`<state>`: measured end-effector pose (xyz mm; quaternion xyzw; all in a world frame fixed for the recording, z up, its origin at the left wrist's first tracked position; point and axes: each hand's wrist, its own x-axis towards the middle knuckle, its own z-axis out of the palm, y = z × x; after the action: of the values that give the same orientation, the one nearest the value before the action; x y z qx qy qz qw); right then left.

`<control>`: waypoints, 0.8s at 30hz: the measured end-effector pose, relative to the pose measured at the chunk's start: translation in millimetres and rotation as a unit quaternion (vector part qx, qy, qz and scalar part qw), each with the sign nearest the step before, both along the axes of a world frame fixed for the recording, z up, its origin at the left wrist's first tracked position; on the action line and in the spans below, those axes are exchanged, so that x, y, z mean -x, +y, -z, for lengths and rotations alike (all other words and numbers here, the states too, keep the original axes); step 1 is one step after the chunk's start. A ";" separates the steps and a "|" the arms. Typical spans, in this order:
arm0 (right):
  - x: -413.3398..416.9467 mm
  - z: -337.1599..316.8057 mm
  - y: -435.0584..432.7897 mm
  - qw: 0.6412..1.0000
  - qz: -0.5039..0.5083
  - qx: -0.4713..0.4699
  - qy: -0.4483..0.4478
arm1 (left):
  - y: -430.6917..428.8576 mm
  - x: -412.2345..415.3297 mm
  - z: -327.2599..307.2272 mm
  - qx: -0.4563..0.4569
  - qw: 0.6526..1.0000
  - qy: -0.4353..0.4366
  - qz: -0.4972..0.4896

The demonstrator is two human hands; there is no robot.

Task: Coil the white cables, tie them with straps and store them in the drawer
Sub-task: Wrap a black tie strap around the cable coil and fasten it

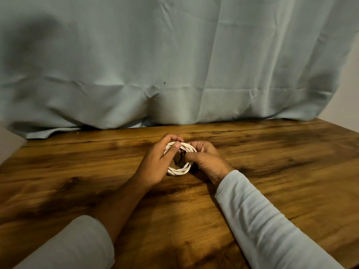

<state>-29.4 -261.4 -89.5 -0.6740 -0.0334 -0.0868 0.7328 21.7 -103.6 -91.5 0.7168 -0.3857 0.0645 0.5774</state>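
Note:
A coiled white cable is held just above the wooden table, near its middle. My left hand grips the coil's left and far side, thumb pressed on top of the loops. My right hand holds the coil's right side, its thumb tip against a thin dark strap that crosses the inside of the coil. The far part of the coil is hidden behind my fingers. No drawer is in view.
A pale blue-grey cloth hangs behind the table and spills onto its back edge at the left. A bare wall shows at the far right. My sleeved forearms reach in from the bottom of the view.

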 end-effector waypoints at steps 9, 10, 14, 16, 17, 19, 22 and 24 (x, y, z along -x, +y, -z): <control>-5.5 6.4 -3.5 0.998 0.031 0.047 -0.017 | -0.8 0.5 2.4 -0.045 0.999 0.016 -0.019; -4.2 5.8 -3.5 0.998 0.039 0.051 -0.025 | -0.7 0.5 2.3 -0.050 0.998 0.015 -0.021; -2.0 3.4 -4.6 0.977 0.123 0.161 -0.074 | -2.4 1.8 2.1 -0.073 0.997 0.007 -0.038; -2.8 2.3 -5.1 0.949 0.185 0.233 -0.105 | -2.8 1.9 1.6 -0.075 0.996 0.006 -0.046; -1.9 0.4 -4.5 0.936 0.202 0.258 -0.129 | -2.5 2.1 1.1 -0.074 0.996 0.006 -0.047; 0.0 -4.3 -3.3 0.901 0.211 0.323 -0.199 | -3.0 2.4 -0.1 -0.068 0.997 0.014 -0.042; 4.6 -9.3 -0.5 0.861 0.206 0.384 -0.263 | -3.9 3.8 -2.7 -0.047 0.997 0.043 -0.031; 5.3 -9.7 -0.8 0.848 0.208 0.405 -0.272 | -3.7 4.0 -2.8 -0.039 0.998 0.046 -0.029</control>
<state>-34.7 -262.2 -79.8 -0.8518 -0.1230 -0.3954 0.3208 17.7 -107.3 -88.7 0.7520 -0.3402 0.0333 0.5635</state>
